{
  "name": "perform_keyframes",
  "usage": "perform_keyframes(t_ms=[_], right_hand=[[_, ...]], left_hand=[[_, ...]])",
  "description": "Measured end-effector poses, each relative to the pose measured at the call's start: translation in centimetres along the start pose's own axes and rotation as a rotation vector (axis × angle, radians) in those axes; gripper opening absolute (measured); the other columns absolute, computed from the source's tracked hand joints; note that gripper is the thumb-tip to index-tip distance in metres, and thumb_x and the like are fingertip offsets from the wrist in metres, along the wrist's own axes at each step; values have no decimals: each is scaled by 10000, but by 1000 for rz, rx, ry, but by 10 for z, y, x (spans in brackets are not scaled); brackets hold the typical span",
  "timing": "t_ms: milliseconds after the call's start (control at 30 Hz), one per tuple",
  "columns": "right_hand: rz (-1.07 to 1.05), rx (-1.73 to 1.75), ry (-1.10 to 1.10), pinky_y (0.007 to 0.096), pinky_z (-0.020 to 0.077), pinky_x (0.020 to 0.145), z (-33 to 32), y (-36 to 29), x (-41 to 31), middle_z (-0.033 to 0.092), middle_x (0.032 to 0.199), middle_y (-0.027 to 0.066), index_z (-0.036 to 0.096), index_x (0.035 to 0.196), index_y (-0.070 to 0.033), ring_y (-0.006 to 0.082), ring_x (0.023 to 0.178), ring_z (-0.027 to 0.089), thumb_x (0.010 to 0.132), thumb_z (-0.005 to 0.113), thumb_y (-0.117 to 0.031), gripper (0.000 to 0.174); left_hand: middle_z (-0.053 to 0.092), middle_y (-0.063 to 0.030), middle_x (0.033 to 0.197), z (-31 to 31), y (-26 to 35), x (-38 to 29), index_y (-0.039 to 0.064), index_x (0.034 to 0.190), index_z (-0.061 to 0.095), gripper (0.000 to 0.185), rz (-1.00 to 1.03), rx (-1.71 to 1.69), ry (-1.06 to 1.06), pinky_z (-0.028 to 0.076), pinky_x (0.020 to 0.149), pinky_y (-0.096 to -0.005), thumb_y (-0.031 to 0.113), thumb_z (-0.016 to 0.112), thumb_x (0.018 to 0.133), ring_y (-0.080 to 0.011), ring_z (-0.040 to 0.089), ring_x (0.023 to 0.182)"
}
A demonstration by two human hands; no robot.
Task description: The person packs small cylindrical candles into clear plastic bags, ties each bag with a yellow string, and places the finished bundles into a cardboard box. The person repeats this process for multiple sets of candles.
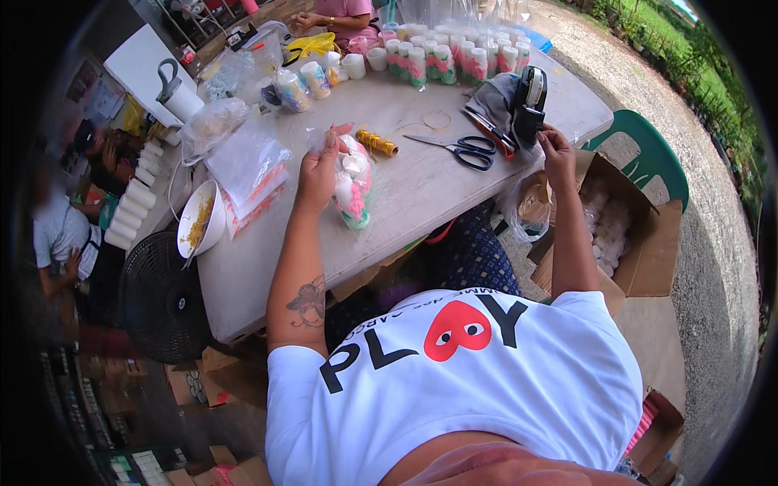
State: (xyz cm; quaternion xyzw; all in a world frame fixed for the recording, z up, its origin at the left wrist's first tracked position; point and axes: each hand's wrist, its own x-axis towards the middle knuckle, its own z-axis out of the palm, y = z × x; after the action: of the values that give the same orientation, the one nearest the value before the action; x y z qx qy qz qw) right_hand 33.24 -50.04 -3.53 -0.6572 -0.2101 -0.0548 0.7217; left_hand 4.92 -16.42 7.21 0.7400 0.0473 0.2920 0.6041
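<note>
My left hand (321, 167) pinches the gathered top of a clear plastic bag. Inside it are white candles (352, 188) with pink and green decoration, resting on the table (292, 267). My right hand (556, 152) has its thumb and fingers together at the near end of a black tape dispenser (532, 100); whether tape is between them is too small to tell. Between my hands lie a spool of golden-yellow cord (377, 143) and scissors with dark blue handles (465, 149). A cutter-like tool with red-orange parts (489, 130) lies beside the dispenser, near a grey cloth (492, 100).
Several wrapped candles (442, 64) stand at the table's far side. Flat plastic bags (249, 170) and a white bowl of yellow shreds (203, 219) lie left, above a black fan (161, 297). An open carton (653, 249) and green chair (659, 161) stand right. Other people (343, 18) are nearby.
</note>
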Motion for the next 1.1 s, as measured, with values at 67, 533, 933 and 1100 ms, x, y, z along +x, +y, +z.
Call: perform_keyframes(t_ms=[67,533,933,1100], right_hand=[[-102,-32,56,243,428,794,15,-16,-13,500,1200,89,621,870,-4,123,929,536,870,615,-118,114],[30,365,-782,270,333,915,168,-136,-167,450,1057,38,620,840,-57,139,1013,441,841,649,-141,89],[-81,68,-633,288,368,823,182,-151,-161,492,881,43,611,738,-49,182,927,456,745,749,-216,217],[-559,-115,-460,380,348,869,186,-162,-149,499,900,41,611,734,-86,238,940,473,631,800,-219,253]], left_hand=[[585,-146,1117,3,-6,3,65,734,436,366,40,-102,111,382,912,-310,331,384,980,-180,507,1006],[608,-51,897,26,81,13,49,752,501,375,175,-223,434,361,653,-235,336,406,973,-69,418,691],[631,-95,923,39,125,-11,53,735,487,397,316,-219,534,386,692,-253,360,400,971,-93,460,736],[627,-128,983,25,139,-24,50,786,484,378,260,-478,511,440,843,-331,387,440,953,-171,551,883]])
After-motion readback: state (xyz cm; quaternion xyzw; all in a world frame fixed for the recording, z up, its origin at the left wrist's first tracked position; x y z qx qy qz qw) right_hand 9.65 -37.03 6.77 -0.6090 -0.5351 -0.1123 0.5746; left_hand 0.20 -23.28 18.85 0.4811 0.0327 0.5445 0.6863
